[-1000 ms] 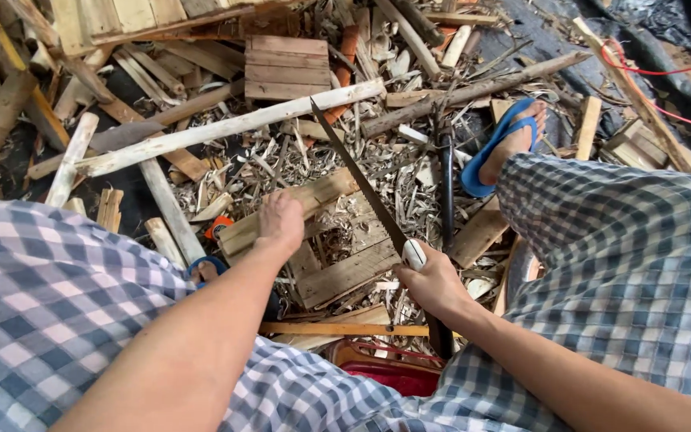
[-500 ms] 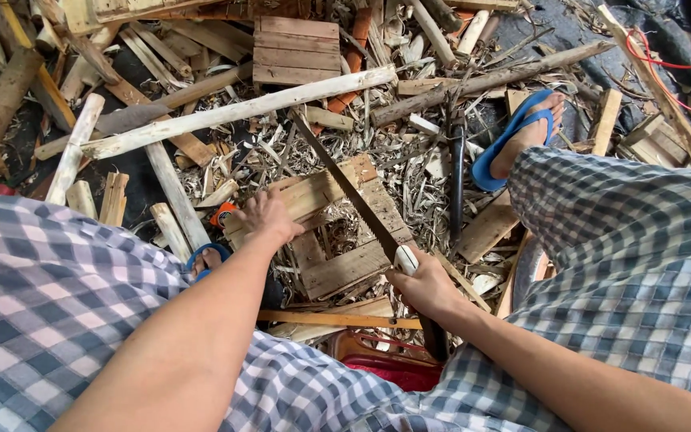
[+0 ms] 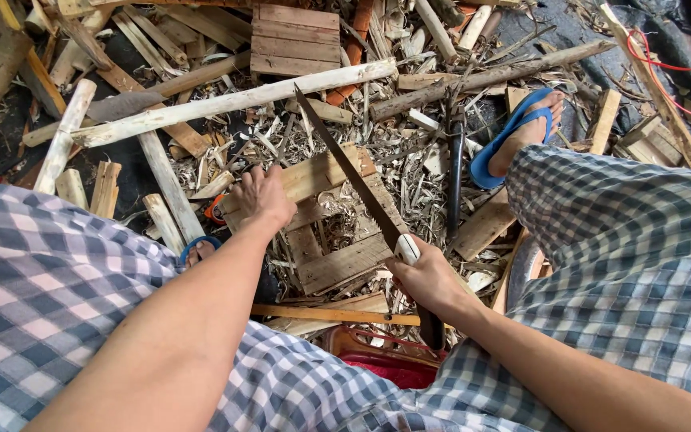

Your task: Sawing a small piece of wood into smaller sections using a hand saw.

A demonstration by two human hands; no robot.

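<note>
- The ground (image 3: pixel 521 32) is covered in scrap wood, pale poles, offcuts and shavings; my legs in blue checked cloth frame the view from both sides.
- A long pale pole (image 3: pixel 233 100) lies slantwise across the heap, well beyond my hands.
- A small slatted wooden crate piece (image 3: pixel 333 240) lies among the shavings in the middle. I judge it light, stiff and rough, likely to splinter, and best steadied by pressing on a top slat.
- A long dark blade (image 3: pixel 345 172) rests slantwise over the crate piece, tip pointing away. It looks rigid and sharp; the pale handle is the safe place to hold.
- My left hand (image 3: pixel 261 198) lies flat with its fingers curled over the crate's upper left slat.
- My right hand (image 3: pixel 429 280) is closed tightly around the blade's handle.
- A red container (image 3: pixel 385 370) sits between my knees; I cannot tell what is in it.
- A blue sandal (image 3: pixel 513 136) is on my right foot.
</note>
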